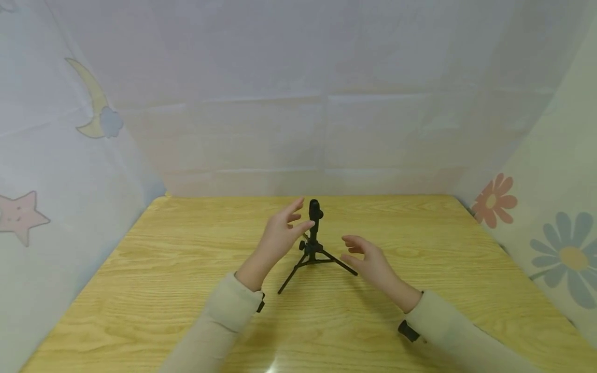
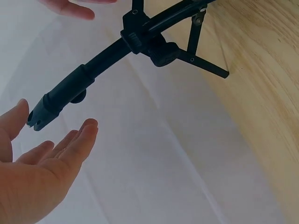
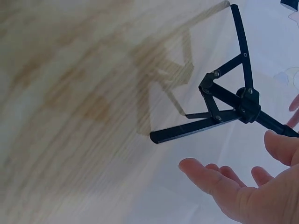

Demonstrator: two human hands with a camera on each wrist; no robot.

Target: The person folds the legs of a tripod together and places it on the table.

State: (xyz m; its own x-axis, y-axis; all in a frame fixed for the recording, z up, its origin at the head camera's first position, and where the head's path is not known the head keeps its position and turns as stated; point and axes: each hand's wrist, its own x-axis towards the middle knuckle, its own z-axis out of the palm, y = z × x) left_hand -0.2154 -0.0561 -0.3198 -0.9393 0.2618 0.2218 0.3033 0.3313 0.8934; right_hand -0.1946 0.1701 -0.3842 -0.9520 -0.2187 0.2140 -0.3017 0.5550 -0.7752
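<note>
A small black tripod stand (image 1: pixel 313 247) stands upright on the wooden table, its legs spread. Its short post (image 2: pixel 70 91) carries a notched top end and a side knob. My left hand (image 1: pixel 282 228) is raised beside the top of the post, thumb and fingers apart around nothing; in the left wrist view the thumb tip is right at the notched end. Lower down on the other side, my right hand (image 1: pixel 373 261) hovers near a leg (image 3: pixel 196 128) with its fingers loosely bent and nothing in its grasp.
The wooden table (image 1: pixel 154 269) reaches back to a pale cloth backdrop (image 1: pixel 298 129). Cloth walls printed with a moon (image 1: pixel 95 98), a star and flowers (image 1: pixel 572 258) enclose the left and right sides. A dark band (image 1: pixel 408 330) sits at the right wrist.
</note>
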